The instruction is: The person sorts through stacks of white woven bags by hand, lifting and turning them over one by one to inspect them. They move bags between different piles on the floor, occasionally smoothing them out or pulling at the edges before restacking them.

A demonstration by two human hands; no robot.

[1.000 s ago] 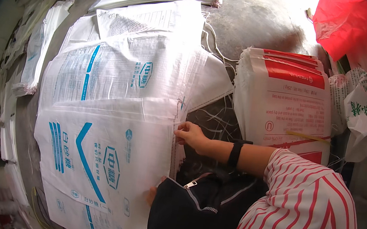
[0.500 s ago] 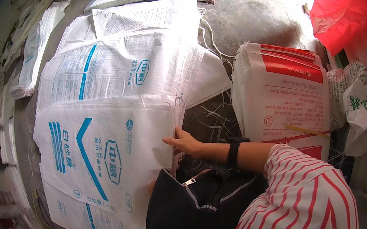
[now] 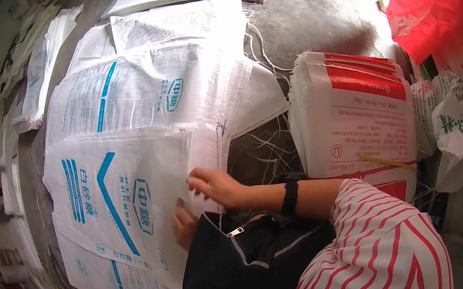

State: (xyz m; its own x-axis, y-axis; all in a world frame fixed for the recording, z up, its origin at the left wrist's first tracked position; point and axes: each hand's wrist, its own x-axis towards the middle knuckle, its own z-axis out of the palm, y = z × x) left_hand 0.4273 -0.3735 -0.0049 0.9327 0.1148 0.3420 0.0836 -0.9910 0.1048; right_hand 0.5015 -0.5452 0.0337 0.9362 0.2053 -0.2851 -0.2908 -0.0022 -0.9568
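A stack of white woven sacks (image 3: 111,198) with blue print lies flat before me. The top sack's right-hand strip is turned over leftward, hiding part of its print. My right hand (image 3: 216,187), with a black band at the wrist, has bent fingers at the turned-over edge and appears to grip it. Lower down, my left hand (image 3: 185,227) reaches from behind a black zippered bag (image 3: 242,276). Its fingers are curled at the same edge; the rest of that hand is hidden. More blue-printed sacks (image 3: 138,90) lie just beyond.
To the right stands a stack of red-and-white sacks (image 3: 365,116) with a yellow strip on it. Beside it hang white plastic bags (image 3: 462,124), and a red plastic bag (image 3: 426,24) is above. Loose white strings (image 3: 270,144) lie between the stacks. Further sack piles (image 3: 49,71) sit left.
The top sack's right edge has turned over to the left. My right hand moved left with it, and my left hand has come out further from behind the black bag.
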